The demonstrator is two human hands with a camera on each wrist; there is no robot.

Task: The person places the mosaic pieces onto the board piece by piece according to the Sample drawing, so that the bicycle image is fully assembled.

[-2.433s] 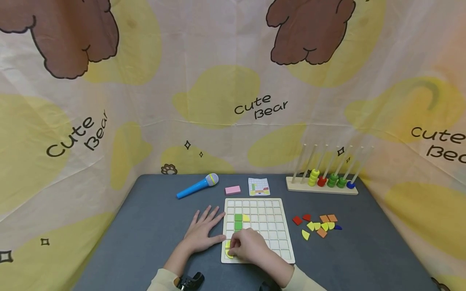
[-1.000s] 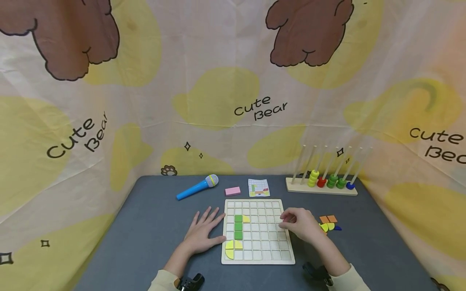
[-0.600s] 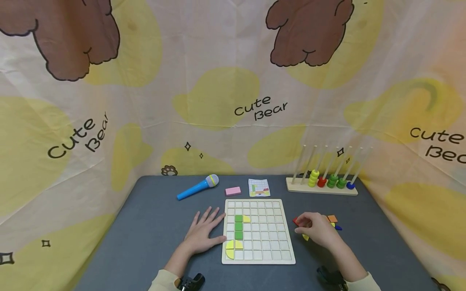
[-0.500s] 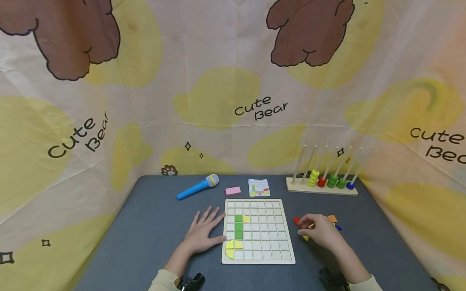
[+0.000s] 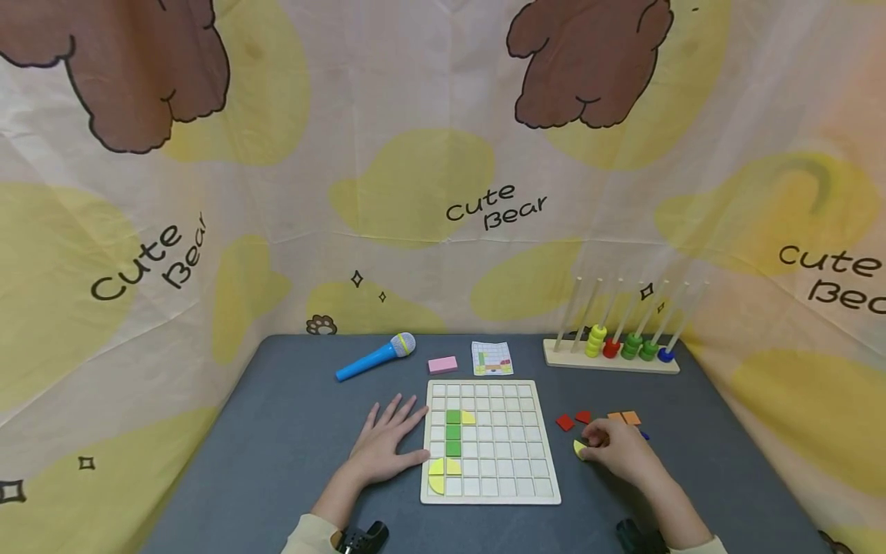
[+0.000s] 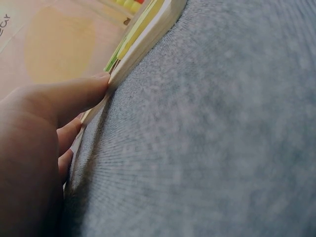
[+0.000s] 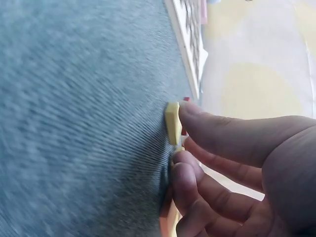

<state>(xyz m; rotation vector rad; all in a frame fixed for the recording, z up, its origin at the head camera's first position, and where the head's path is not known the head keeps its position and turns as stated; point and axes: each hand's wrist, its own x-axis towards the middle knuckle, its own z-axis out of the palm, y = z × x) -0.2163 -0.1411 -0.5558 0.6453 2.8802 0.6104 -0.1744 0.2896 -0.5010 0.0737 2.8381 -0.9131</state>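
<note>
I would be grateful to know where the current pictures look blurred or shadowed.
Head view: fairly clear, with the board and the print on the backdrop legible; left wrist view: the tabletop blurs toward the right, dark shadow beside the left hand; right wrist view: backdrop out of focus, soft shadow on the tabletop beside the yellow piece.

You are in a play corner, its table [image 5: 291,438] walled in by cloth [image 5: 388,85] printed "Cute Bear". The toy microphone [image 5: 374,358], bead rack [image 5: 612,365] and puzzle board [image 5: 511,450] before you show it; the room beyond is hidden.
</note>
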